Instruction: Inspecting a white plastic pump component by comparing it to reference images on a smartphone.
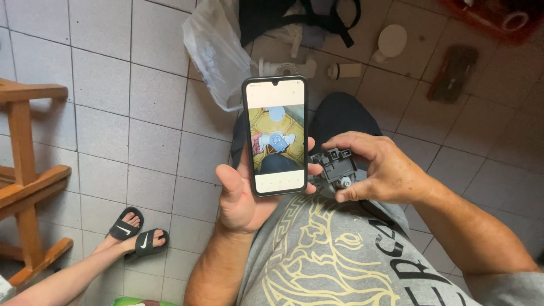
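My left hand (241, 198) holds a black smartphone (276, 136) upright in front of my chest, thumb along its left edge. Its screen shows a picture of a white part on a yellow patterned surface. My right hand (377, 167) grips a small grey plastic part (335, 167) with clips and a round fitting, held just right of the phone and touching its edge. Below both hands is my grey shirt with a gold print.
On the tiled floor lie a clear plastic bag (215, 54), white pipe fittings (286, 68), a round white cap (391, 41), a dark rectangular block (453, 73) and black straps (294, 17). A wooden frame (28, 175) stands left. Another person's sandalled feet (136, 235) rest at the lower left.
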